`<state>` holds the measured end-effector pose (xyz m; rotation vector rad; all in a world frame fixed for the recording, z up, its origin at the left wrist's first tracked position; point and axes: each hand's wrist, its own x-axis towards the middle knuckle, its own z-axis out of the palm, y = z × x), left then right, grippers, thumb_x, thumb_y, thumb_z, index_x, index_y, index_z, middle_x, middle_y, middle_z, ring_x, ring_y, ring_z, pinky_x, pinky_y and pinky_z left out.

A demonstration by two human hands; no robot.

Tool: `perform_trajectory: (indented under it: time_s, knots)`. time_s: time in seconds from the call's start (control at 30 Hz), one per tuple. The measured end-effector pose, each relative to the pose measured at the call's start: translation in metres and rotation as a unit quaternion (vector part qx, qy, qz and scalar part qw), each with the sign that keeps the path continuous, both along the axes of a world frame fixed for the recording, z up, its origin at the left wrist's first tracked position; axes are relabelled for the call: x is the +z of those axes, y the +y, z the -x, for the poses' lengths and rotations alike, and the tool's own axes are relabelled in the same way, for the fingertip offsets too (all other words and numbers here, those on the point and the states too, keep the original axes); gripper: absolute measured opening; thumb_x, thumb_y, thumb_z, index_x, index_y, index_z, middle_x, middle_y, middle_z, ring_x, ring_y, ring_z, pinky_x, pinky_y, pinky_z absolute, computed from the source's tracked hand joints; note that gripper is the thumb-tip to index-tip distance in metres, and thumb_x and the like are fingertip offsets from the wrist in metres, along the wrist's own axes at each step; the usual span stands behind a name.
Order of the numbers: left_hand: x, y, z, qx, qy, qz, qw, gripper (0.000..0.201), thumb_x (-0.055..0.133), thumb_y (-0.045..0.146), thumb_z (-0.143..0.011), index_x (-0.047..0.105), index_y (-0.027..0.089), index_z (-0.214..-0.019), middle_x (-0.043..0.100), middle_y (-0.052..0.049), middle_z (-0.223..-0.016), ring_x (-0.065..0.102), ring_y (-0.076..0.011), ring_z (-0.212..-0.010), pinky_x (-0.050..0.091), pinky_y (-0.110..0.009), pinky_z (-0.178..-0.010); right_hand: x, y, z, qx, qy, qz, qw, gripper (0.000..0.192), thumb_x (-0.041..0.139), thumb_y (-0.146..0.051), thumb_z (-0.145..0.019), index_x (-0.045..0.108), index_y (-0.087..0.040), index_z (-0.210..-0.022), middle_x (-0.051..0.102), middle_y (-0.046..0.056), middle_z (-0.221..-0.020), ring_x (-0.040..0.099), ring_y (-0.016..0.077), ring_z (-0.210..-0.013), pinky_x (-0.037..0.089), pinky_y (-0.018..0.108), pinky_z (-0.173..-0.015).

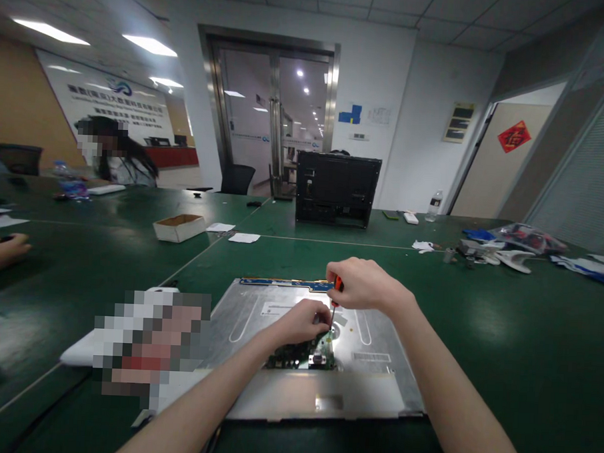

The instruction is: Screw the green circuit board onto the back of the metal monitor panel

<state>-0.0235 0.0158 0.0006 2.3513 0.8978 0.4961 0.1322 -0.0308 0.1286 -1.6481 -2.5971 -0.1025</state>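
Note:
A flat metal display panel (pixel 380 373) lies back side up on the green table in front of me. On it sits a green circuit board (pixel 296 360), partly covered by my left hand. My right hand (pixel 362 282) is closed around the red and black handle of a screwdriver (pixel 338 285). The screwdriver stands nearly upright, its tip at the board's upper right corner. Close to that tip, my left hand (pixel 305 320) has its fingers curled together over the board; what they pinch, if anything, is hidden. A narrow blue circuit strip (pixel 279 283) runs along the panel's far edge.
A black monitor casing (pixel 338 188) stands behind the panel. An open cardboard box (pixel 180 228) is at the left, and bagged parts (pixel 526 237) lie at the right. Another person's hand (pixel 3 250) rests at the left edge; a person (pixel 120 152) sits farther back.

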Motion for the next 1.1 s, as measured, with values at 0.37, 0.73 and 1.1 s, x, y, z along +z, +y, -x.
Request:
perform_trajectory:
  time_s: [0.37,0.73,1.1]
  knots:
    - [0.0009,-0.0012,-0.0001,0.003,0.002,0.002,1.000,0.013,0.054,0.010,-0.068,0.066,0.015,-0.071,0.063,0.000,-0.065,0.054,-0.0137,-0.061,0.039,-0.021,-0.059,-0.0041,0.0054,0.0052,-0.040,-0.027,-0.051,0.998,0.032,0.047,-0.049,-0.088,0.061,-0.021,-0.083,0.067,0.006,-0.080,0.063,0.0219,-0.075,0.030,0.027,-0.054]
    - [0.0009,0.0000,0.0002,0.001,-0.004,0.004,1.000,0.014,0.055,0.007,-0.066,0.067,0.014,-0.070,0.063,0.000,-0.065,0.055,-0.0138,-0.061,0.039,-0.021,-0.060,-0.0027,0.0039,0.0032,-0.029,-0.022,-0.032,0.999,0.016,0.054,-0.031,-0.083,0.060,-0.022,-0.095,0.068,0.005,-0.088,0.063,0.0201,-0.078,0.033,0.026,-0.056]
    - [-0.0023,0.0013,0.0006,-0.002,-0.015,-0.004,1.000,0.022,0.049,0.003,-0.065,0.067,0.014,-0.070,0.066,0.000,-0.069,0.058,-0.0144,-0.066,0.041,-0.021,-0.063,-0.0011,0.0013,-0.0026,-0.008,0.005,-0.011,1.000,0.017,0.056,-0.032,-0.077,0.060,-0.022,-0.090,0.068,0.004,-0.086,0.061,0.0187,-0.074,0.029,0.026,-0.053]
